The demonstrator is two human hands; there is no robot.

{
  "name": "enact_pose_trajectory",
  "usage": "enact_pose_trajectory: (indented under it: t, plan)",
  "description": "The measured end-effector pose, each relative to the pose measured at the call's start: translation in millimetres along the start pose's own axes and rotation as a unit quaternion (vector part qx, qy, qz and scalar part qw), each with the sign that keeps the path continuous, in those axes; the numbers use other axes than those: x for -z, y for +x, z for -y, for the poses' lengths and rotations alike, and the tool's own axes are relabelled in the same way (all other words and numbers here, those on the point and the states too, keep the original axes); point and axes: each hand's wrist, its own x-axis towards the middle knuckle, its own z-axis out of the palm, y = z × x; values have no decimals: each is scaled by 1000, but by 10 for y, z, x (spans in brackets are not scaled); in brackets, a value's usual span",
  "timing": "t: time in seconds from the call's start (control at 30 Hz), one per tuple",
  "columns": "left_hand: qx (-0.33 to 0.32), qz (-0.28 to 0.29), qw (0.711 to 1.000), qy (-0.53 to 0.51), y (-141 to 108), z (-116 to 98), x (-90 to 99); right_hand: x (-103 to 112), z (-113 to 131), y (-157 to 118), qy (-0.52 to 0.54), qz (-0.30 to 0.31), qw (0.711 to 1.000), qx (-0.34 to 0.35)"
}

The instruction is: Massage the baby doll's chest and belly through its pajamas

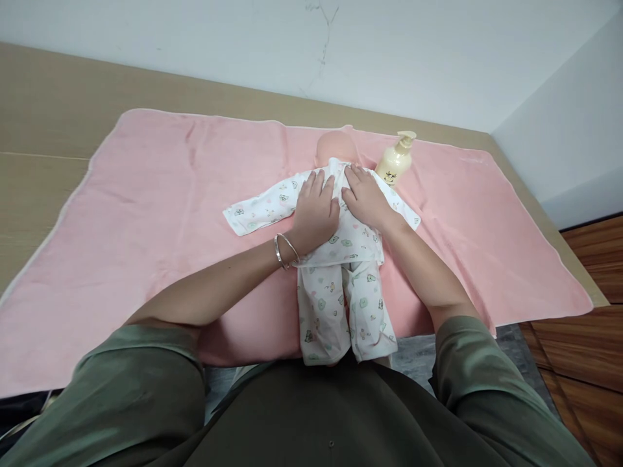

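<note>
A baby doll (335,146) lies on a pink towel, its head toward the wall and its legs toward me. It wears a white printed long-sleeved top (357,241) and matching trousers (321,318). My left hand (315,211) rests flat on the left side of the doll's chest, with a silver bangle at the wrist. On the right side of the chest lies my right hand (366,196), palm down with its fingers stretched toward the doll's neck. Both palms are hidden against the cloth. The doll's hands do not show past the sleeves.
The pink towel (146,194) covers much of a wooden table (43,97). A cream pump bottle (395,162) stands beside the doll's head on the right. Behind the table rises a white wall (243,52) with a crack. Wood-grain panels (588,337) are at the lower right.
</note>
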Motion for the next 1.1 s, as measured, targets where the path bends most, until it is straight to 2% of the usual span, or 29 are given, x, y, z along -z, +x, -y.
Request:
enact_pose_trajectory:
  t: [0.17, 0.3, 0.4, 0.6, 0.7, 0.9, 1.0, 1.1]
  plan:
    - [68, 45, 997, -5, 215, 120, 71, -29, 227, -115, -19, 4, 999, -47]
    - [80, 67, 995, 3, 342, 208, 112, -65, 376, -235, -30, -7, 999, -18]
    - [58, 40, 997, 19, 275, 183, 77, -39, 333, -206, -14, -3, 1000, -7]
    - [7, 9, 999, 51, 0, -63, 30, 60, 85, 4, 14, 16, 999, -47]
    - [6, 24, 999, 40, 38, -77, 85, 54, 102, -11, 7, 19, 999, -50]
    - [62, 72, 995, 7, 279, 111, 159, -13, 319, -191, -14, 20, 999, -34]
    - [56, 51, 997, 17, 235, 108, 108, -6, 277, -159, -4, 17, 999, -30]
    - [19, 13, 999, 23, 105, 27, 56, 12, 136, -47, 18, 14, 999, -31]
